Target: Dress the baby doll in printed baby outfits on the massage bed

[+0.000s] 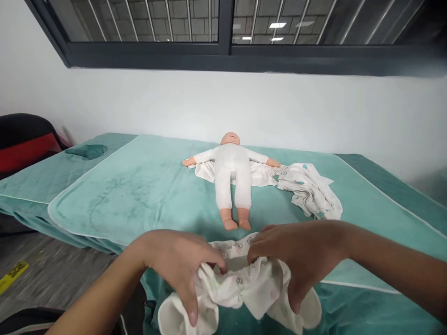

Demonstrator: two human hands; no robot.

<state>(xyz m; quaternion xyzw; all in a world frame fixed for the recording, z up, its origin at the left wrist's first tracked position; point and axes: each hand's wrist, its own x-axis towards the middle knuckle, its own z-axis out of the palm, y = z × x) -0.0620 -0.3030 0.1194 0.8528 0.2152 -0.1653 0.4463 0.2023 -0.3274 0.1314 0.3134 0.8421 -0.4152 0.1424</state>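
Note:
My left hand (176, 265) and my right hand (296, 260) both grip a bunched white patterned baby garment (240, 288) at the near edge of the bed. The fingers of each hand are curled into the cloth, thumbs close together at its middle. Beyond it a baby doll (232, 174) in a white suit lies on its back, arms spread, feet toward me. Under the doll's upper body lies a white cloth (206, 172).
A teal towel (139, 195) covers the teal bed (384, 186). A crumpled white printed cloth (310, 190) lies right of the doll. A red and black object (24, 139) stands at the far left. White wall and dark window frame behind.

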